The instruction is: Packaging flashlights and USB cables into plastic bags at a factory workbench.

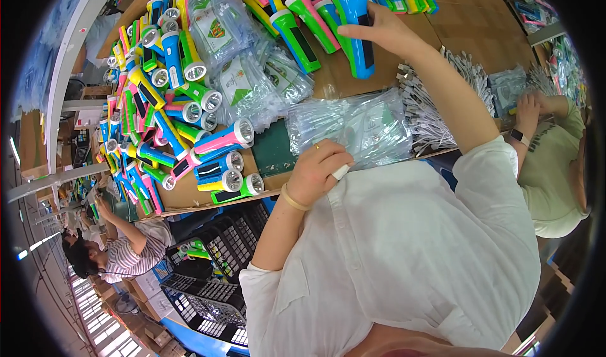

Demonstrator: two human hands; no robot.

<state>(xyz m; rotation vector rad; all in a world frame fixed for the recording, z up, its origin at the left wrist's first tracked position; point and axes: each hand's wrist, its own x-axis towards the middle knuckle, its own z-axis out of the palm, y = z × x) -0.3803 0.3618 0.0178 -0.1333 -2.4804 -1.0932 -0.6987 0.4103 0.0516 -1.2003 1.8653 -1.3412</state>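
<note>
My right hand [392,34] reaches across the table, thumb and fingers closed round a blue and green flashlight [353,22] with a white cap and a dark panel on its side. More flashlights [309,19] lie just left of it. My left hand [317,175] is close to my body at the table's near edge, fingers curled, with a ring and a white wrap on one finger. Beside it lies a stack of clear plastic bags [353,130]; whether the fingers pinch a bag is hidden.
A large pile of colourful flashlights [158,104] covers the table's left. Printed clear bags [237,73] lie beside it. White cables [442,98] are bundled under my right forearm. Black crates [214,249] stand below the edge. Co-workers sit left [136,246] and right [555,161].
</note>
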